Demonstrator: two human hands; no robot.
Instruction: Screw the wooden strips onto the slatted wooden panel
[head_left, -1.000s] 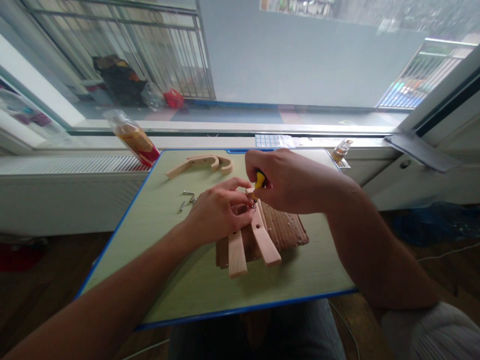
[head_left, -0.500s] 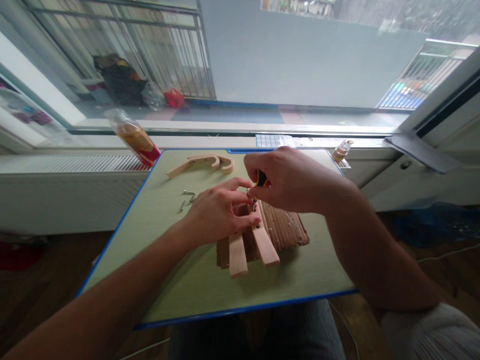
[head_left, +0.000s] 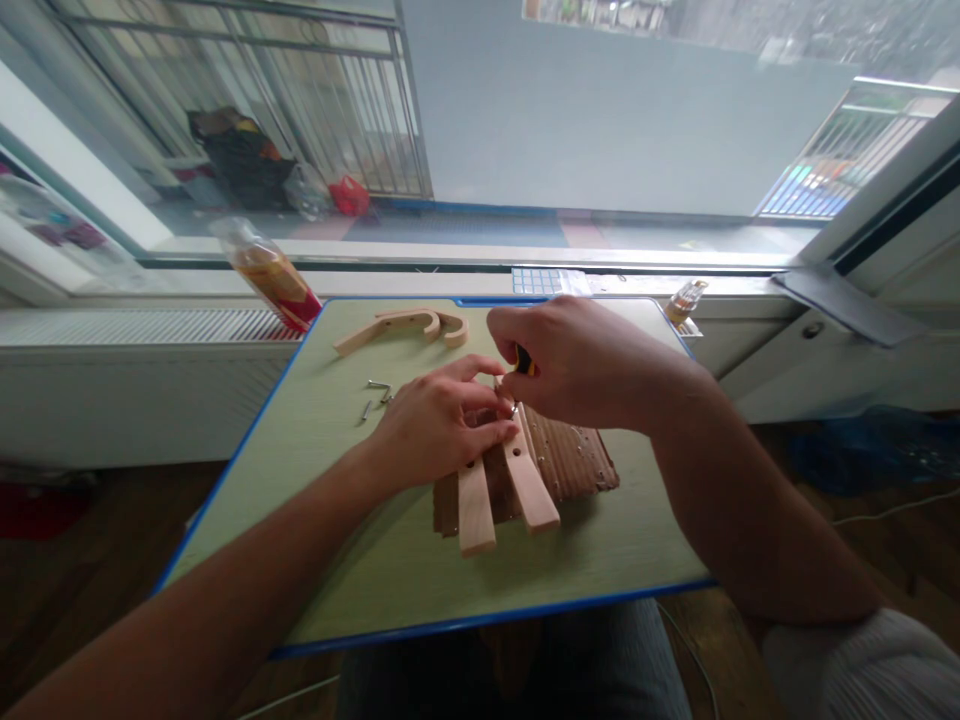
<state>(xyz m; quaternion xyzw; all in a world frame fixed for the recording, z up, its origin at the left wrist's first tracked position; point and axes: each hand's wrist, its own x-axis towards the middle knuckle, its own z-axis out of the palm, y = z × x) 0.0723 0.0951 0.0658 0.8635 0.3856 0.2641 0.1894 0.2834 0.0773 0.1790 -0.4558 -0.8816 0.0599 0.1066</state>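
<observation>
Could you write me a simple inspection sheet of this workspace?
Surface: pale green rectangular tabletop with blue rim.
Job's things: two long pale wooden pieces on brown corrugated cardboard; tool with yellow-and-black handle, tip unclear.
Clutter: two curved pale wooden hooks; small silver metal parts.
Hands: left hand rests on the wooden pieces; right hand grips the tool.
Cables: thin white cable on the floor.
Surroundings: clear plastic bottle with red label; white-framed window.
</observation>
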